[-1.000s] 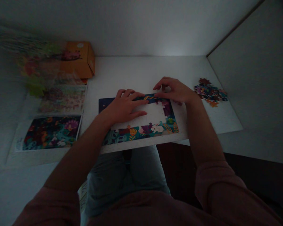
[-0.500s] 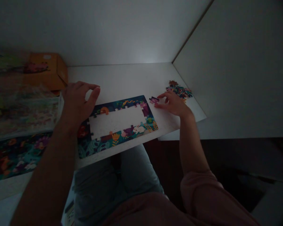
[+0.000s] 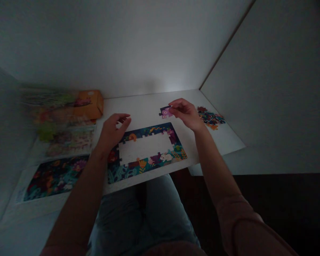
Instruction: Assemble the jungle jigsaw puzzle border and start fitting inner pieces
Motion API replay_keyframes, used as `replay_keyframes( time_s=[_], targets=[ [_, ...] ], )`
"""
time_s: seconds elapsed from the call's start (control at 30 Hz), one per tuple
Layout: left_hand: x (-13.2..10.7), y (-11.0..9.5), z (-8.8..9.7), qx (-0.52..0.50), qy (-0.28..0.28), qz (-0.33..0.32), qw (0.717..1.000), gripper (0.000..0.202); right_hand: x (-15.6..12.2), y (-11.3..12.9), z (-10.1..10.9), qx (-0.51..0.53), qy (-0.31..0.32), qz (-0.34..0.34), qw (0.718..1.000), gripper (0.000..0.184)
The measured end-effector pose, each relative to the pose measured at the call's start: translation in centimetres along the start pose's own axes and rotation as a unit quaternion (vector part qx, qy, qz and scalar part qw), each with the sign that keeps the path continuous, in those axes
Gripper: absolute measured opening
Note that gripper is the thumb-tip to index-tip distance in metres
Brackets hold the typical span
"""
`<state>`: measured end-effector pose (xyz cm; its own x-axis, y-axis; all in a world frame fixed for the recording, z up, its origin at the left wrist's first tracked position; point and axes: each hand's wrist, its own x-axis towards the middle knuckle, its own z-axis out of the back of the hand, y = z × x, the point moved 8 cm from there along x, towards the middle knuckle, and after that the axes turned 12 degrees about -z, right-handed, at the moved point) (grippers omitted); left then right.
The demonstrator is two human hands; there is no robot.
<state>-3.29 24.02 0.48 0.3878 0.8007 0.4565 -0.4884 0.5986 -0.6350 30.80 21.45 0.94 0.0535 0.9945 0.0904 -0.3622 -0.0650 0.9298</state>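
My right hand (image 3: pixel 185 113) pinches a dark puzzle piece with a purple-pink pattern (image 3: pixel 165 112) between thumb and fingers, holding it above the white board (image 3: pixel 149 103) beyond the puzzle's top edge. Below it lies a partly built jigsaw puzzle (image 3: pixel 146 153): a colourful floral border around a white central gap. A white rabbit shows in its lower right. My left hand (image 3: pixel 113 129) hangs just above the puzzle's left end, fingers curled and holding nothing. A pile of loose puzzle pieces (image 3: pixel 211 118) lies to the right of my right hand.
A printed floral picture (image 3: pixel 56 177) and a paler printed sheet (image 3: pixel 70 142) lie left of the puzzle, with an orange cardboard box (image 3: pixel 89 105) behind them. A white wall (image 3: pixel 256 89) rises along the board's far right. My denim-covered knees (image 3: pixel 144 213) sit below the board's front edge.
My right hand has lifted the purple piece and carried it left, farther from the loose pile. My left hand has moved right, over the puzzle's left end. The camera view has shifted.
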Motion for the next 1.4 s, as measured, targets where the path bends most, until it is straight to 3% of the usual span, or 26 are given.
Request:
replay_keyframes(
  time_s=[0.1,0.2,0.37,0.47,0.63,0.73,0.9,1.23,1.4],
  targets=[
    [-0.3,-0.2,-0.4,-0.111,-0.011,0.006,0.994,0.043,2.4,1.7,-4.4,0.010,0.055,0.012,0.998,0.066],
    [-0.5,0.0,-1.2,-0.185,0.004,0.008,0.983,0.043,2.6,2.0,-7.7,0.028,0.091,0.015,0.995,0.065],
    [-0.6,0.6,-2.3,-0.188,0.034,0.032,0.981,0.033,1.2,1.3,-9.3,0.020,0.117,-0.002,0.993,0.062],
    [-0.4,0.9,-2.2,-0.192,0.013,0.047,0.980,0.036,1.4,1.2,-8.2,0.015,0.091,0.007,0.996,0.058],
    [0.0,2.1,-1.1,-0.195,-0.041,0.061,0.978,0.034,3.5,0.1,-3.3,0.002,-0.070,0.022,0.997,0.057],
    [0.1,3.0,-0.7,-0.191,-0.063,0.069,0.977,0.032,4.5,-1.1,-1.2,0.017,-0.114,0.017,0.993,0.057],
    [0.2,3.7,-0.8,-0.208,-0.092,0.099,0.969,0.029,5.2,-2.4,0.2,0.089,-0.135,-0.001,0.987,0.059],
    [0.4,3.8,-1.2,-0.232,-0.113,0.102,0.961,0.031,6.3,-5.7,1.3,0.105,-0.155,-0.002,0.982,0.065],
    [0.5,4.8,-0.9,-0.246,-0.122,0.099,0.956,0.034,6.3,-6.4,1.4,0.113,-0.154,0.003,0.982,0.060]
  ],
)
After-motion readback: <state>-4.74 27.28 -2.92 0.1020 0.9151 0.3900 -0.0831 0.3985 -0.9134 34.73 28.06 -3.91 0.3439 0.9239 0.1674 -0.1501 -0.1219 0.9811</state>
